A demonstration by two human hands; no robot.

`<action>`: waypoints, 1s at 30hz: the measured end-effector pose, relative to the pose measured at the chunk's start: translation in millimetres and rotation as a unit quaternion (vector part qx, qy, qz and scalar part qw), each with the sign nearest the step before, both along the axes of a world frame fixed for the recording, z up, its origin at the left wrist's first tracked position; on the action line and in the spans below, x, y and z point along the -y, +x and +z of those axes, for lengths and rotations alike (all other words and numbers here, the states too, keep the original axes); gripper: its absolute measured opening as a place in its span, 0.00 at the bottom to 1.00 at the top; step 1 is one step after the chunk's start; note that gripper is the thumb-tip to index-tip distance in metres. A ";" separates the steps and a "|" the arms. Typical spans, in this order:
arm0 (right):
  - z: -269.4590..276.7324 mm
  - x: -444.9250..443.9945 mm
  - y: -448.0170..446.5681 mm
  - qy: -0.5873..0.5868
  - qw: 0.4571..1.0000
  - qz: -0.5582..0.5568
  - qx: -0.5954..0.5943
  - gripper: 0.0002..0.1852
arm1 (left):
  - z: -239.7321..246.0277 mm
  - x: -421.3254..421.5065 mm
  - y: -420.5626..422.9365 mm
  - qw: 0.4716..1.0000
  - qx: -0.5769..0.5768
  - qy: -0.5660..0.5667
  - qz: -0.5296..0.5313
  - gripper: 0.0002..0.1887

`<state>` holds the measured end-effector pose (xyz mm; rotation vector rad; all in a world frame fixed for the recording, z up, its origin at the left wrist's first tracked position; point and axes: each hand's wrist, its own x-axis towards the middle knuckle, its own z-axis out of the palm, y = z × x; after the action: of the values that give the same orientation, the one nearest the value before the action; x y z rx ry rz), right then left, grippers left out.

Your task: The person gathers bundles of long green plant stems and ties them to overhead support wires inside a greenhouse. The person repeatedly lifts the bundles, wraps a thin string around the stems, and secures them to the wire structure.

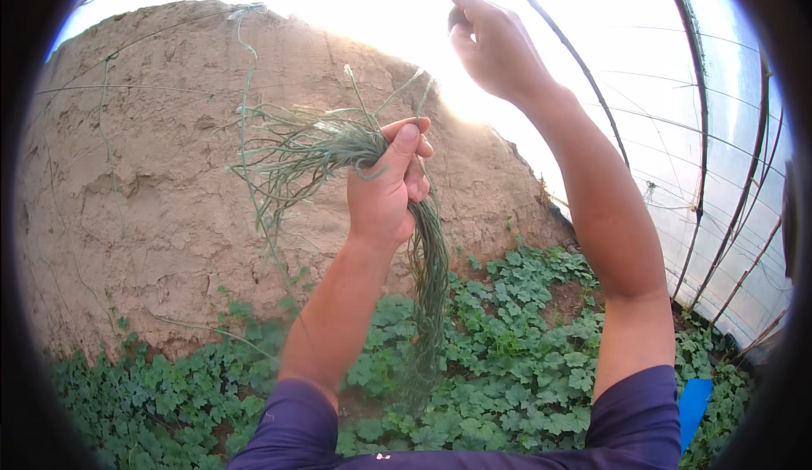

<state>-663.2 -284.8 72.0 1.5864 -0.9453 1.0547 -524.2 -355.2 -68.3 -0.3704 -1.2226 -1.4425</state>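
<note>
My left hand (393, 178) is closed around a thick bundle of green twine (430, 260). Frayed loose ends fan out to the left of the fist, and the long strands hang down below it. A few single strands stick up above the thumb. My right hand (488, 45) is raised at the upper right against the bright film, apart from the bundle, with its fingers curled. A small dark patch shows at its fingertips; whether it holds something cannot be told in the glare.
A rough earthen wall (171, 203) stands ahead, with a wire (127, 87) and green strings (245, 102) hanging before it. Leafy green vines (514, 337) cover the ground. Translucent film (736, 153) with curved poles (701, 121) rises at the right. A blue strip (694, 410) lies lower right.
</note>
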 end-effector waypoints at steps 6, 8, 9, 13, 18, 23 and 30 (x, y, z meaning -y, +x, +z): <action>-1.2 4.3 7.4 -0.031 0.999 0.024 -0.004 0.17 | 0.5 -2.2 0.5 1.000 -0.005 0.002 0.002 0.12; -0.4 5.1 7.6 -0.055 0.998 0.043 0.008 0.17 | 2.5 -3.0 2.3 1.000 -0.006 0.005 0.001 0.12; -0.5 5.4 7.8 -0.066 0.996 0.053 0.013 0.17 | 4.2 -3.2 3.2 1.000 -0.006 0.006 0.002 0.12; 0.0 1.2 7.2 -0.064 0.996 0.064 0.019 0.12 | 11.9 -3.3 7.2 1.000 -0.018 0.008 -0.015 0.11; -0.4 2.5 9.1 -0.145 0.986 0.079 -0.006 0.14 | 25.8 -1.9 10.8 0.999 -0.023 -0.003 -0.040 0.10; 5.7 6.5 1.2 -0.151 0.988 0.026 0.015 0.14 | 39.0 -3.3 14.3 0.999 -0.021 0.005 -0.044 0.10; 12.7 -1.8 -0.6 0.000 0.998 -0.048 0.048 0.18 | 46.9 -4.3 16.0 1.000 -0.023 0.001 -0.021 0.09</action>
<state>-663.9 -283.0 84.7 1.4856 -1.0750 1.0704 -508.3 -350.9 -21.4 -0.4282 -1.1828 -1.4637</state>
